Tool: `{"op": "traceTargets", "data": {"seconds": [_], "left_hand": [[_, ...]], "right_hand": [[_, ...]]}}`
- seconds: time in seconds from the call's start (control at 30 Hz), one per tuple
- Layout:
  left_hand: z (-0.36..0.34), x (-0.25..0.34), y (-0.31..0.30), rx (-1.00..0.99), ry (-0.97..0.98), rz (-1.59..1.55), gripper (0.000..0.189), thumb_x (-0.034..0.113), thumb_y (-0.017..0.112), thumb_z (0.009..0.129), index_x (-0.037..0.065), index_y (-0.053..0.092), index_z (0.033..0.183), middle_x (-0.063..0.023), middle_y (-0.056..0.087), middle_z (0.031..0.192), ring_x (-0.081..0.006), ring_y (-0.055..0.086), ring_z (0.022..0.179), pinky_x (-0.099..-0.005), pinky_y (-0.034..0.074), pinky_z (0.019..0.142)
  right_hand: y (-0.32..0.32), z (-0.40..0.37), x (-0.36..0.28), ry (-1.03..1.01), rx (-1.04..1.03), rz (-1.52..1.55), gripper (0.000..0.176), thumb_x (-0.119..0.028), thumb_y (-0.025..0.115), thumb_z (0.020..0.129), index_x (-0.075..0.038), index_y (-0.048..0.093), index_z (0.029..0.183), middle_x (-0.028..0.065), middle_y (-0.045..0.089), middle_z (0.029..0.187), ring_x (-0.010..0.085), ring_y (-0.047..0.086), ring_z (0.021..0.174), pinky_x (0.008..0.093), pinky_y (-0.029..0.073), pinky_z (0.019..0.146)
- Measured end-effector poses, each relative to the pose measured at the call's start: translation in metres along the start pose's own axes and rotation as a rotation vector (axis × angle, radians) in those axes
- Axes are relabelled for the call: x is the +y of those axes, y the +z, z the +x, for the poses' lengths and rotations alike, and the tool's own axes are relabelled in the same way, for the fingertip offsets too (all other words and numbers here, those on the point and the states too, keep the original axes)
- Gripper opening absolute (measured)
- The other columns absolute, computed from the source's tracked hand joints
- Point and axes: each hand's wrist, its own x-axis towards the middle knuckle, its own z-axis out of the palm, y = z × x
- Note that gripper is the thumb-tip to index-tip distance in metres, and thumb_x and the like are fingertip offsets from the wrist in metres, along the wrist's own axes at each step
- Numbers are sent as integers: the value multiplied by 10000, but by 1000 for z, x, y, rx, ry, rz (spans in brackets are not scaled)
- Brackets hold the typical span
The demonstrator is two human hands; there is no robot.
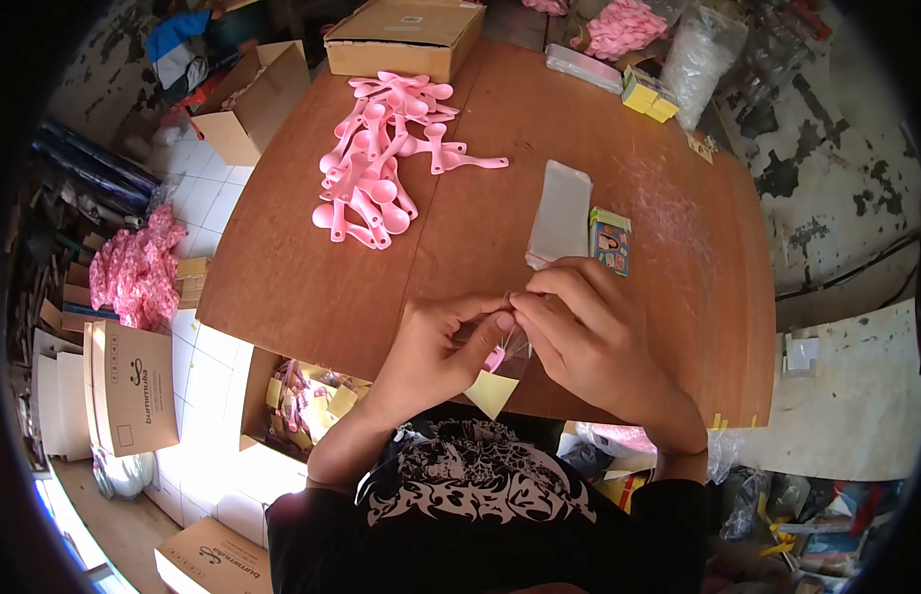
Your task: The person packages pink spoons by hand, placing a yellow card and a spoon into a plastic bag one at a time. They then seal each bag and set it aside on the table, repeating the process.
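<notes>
Close to my body, above the table's near edge, my left hand (438,346) and my right hand (591,332) meet with fingertips pinched together. Between them hangs a small clear plastic bag (520,358), gripped at its upper edge. A pink piece (494,358), probably part of a spoon, and a yellow card (492,392) show in or behind the bag. Just beyond my right hand lie a stack of clear plastic bags (562,210) and a small pack of printed cards (610,243). Farther off to the left is a pile of pink spoons (376,163).
A closed cardboard box (405,40) stands at the wooden table's (470,228) far edge. Yellow card packs (649,94) and more clear bags (583,69) lie at the far right. An open box (317,401) of packed items sits below the near left edge.
</notes>
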Motion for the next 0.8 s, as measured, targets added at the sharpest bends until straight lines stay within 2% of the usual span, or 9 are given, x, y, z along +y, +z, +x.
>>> {"op": "traceTargets", "data": {"seconds": [0.23,0.33,0.43,0.47,0.5,0.57,0.7,0.77,0.8], "left_hand": [[0,21,-4,-258,-78,183,387,-24,639,821,-29,611,1207,-223,696,901,-300,723,813,-349,560,655],[0,5,-2,-224,144,170,384,-31,642,822,-4,627,1205,-220,696,929,-335,712,823,-356,559,679],[-5,-1,1,-183,132,22,379,-47,639,823,10,641,1198,-213,697,961,-344,707,828,-360,558,696],[-3,0,0,-181,262,68,345,-128,614,849,-72,616,1189,-181,720,935,-181,707,804,-282,574,726],[-4,-1,1,-183,262,66,345,-128,614,849,-72,616,1189,-181,720,935,-181,707,804,-282,574,726],[-8,-5,2,-105,90,-154,335,-106,622,864,-79,609,1199,-172,721,938,-173,699,817,-277,567,737],[-2,-7,4,79,140,-210,321,-47,629,888,-50,617,1209,-150,728,948,-154,704,842,-273,581,753],[0,-13,3,95,157,-184,349,-43,638,882,-48,601,1229,-155,727,949,-148,702,849,-275,581,753],[0,-12,3,91,135,-139,358,-60,630,886,-58,580,1241,-156,723,947,-141,687,826,-269,569,734]], "right_hand": [[2,-3,-4,-113,-48,-288,198,-91,660,600,-17,620,780,57,559,857,229,591,813,335,476,652],[2,-3,7,42,37,60,175,17,624,555,-48,592,714,64,572,791,213,575,685,306,464,581],[-8,-3,10,200,134,391,139,54,610,627,-46,601,722,66,582,781,198,568,661,295,474,590],[-14,-7,12,254,135,502,135,84,578,694,-44,603,729,80,605,829,187,576,697,300,497,615],[-20,-10,16,256,134,500,135,84,578,694,-44,603,729,80,605,829,187,576,697,300,497,615],[-35,-19,26,514,340,918,47,13,609,750,-32,609,762,94,610,871,172,587,756,309,511,646],[-66,-62,119,420,320,1502,215,-204,636,838,9,627,866,111,601,878,188,601,774,342,523,708],[-64,-126,199,836,207,1209,195,-146,628,843,22,642,942,142,636,944,229,633,784,350,527,718],[-39,-170,233,973,113,424,217,-129,618,856,27,640,1005,153,649,994,242,650,815,349,526,729]]}}
